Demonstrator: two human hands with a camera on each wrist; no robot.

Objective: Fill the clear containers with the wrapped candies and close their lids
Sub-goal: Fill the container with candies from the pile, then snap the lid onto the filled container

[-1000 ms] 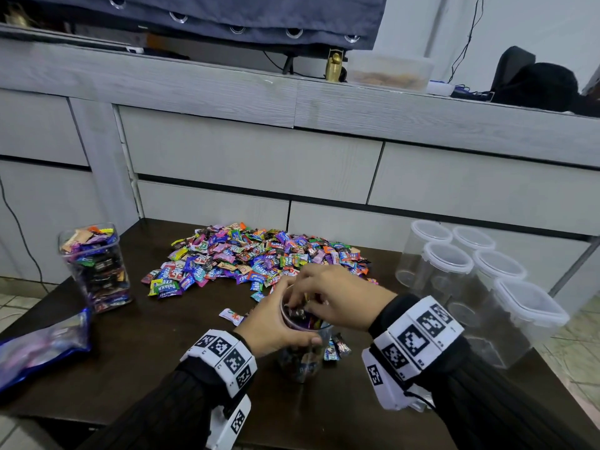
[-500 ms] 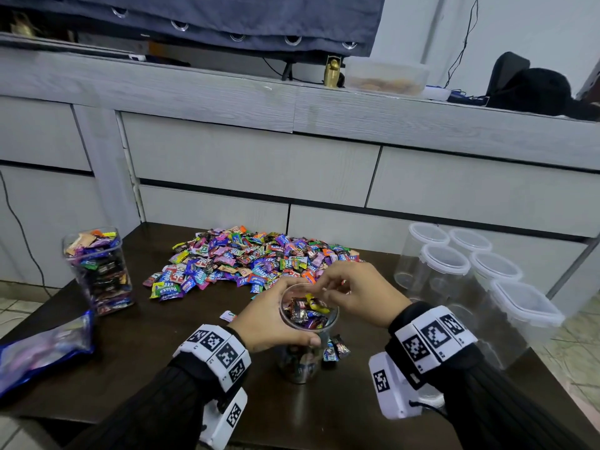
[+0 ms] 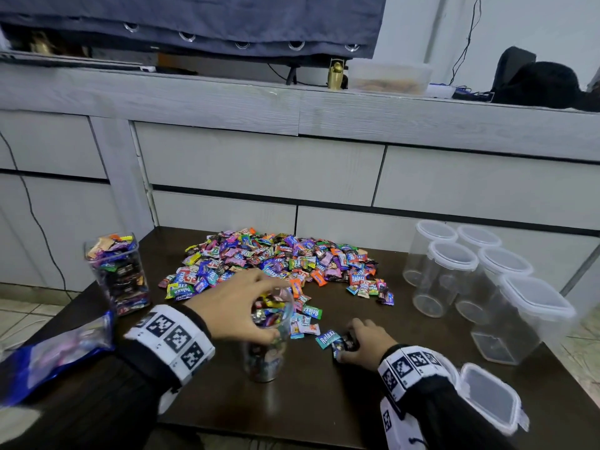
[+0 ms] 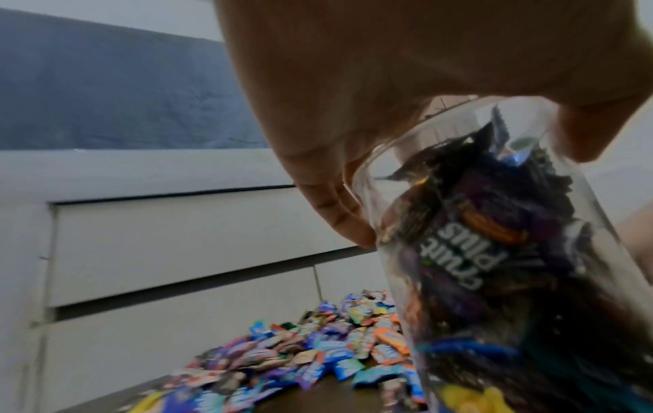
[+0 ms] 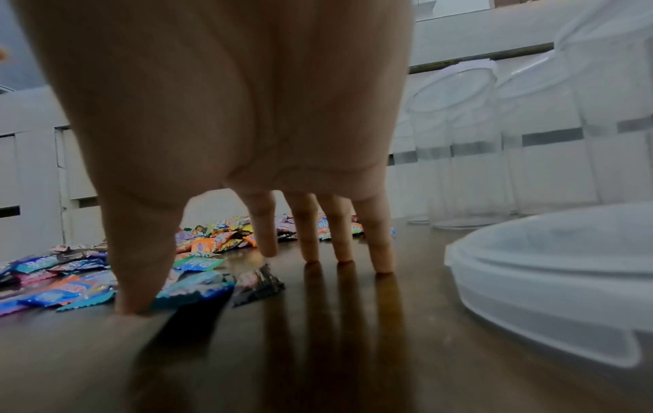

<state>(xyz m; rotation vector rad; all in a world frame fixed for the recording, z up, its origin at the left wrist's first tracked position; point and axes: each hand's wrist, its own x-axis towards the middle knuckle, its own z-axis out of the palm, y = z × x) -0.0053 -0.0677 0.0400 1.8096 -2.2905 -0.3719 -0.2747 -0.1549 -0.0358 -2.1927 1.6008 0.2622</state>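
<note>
Head view: our left hand (image 3: pixel 233 306) grips the rim of a clear jar (image 3: pixel 268 339) nearly full of wrapped candies, standing on the dark table (image 3: pixel 308 394) just in front of the candy pile (image 3: pixel 276 261). Right of the jar, our right hand (image 3: pixel 365 347) closes on loose candies (image 3: pixel 341 342).

Left wrist view: fingers (image 4: pixel 339 212) curl round the jar (image 4: pixel 494 251).

Right wrist view: straight fingertips (image 5: pixel 383 251) touch the table; a lid (image 5: pixel 551 279) lies beside them.
</note>
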